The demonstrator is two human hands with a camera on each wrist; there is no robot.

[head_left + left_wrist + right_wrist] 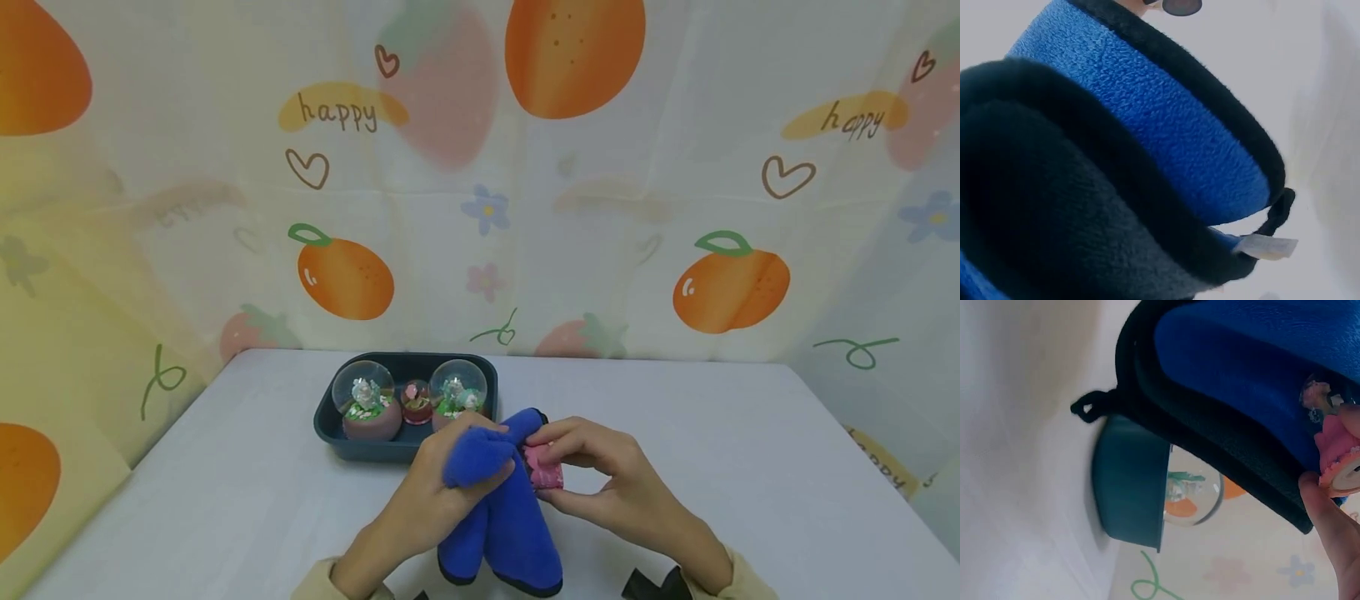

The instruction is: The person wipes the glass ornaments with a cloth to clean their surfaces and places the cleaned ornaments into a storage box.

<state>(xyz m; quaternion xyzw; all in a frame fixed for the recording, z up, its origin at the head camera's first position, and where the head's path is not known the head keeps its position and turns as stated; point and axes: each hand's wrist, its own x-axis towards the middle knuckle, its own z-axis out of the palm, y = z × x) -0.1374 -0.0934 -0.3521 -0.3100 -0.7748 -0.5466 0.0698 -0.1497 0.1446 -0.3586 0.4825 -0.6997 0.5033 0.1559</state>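
My left hand (437, 477) grips a bunched blue towel (517, 525) with black edging, and its folds hang down over the table. In the left wrist view the towel (1166, 125) covers much of the picture, with a loop and a small white tag at one corner. Between thumb and fingers, my right hand (611, 471) pinches a small snow globe by its pink base (544, 468). The right wrist view shows this snow globe (1338, 447) tilted, its clear dome against the towel's blue side and its pale underside facing outward.
Behind the hands, a dark teal tray (360, 451) stands on the white table (225, 483). It holds a large snow globe (367, 400) at left, a small red-based globe (416, 402) in the middle and another large globe (456, 387) at right. A fruit-patterned curtain (600, 250) hangs behind.
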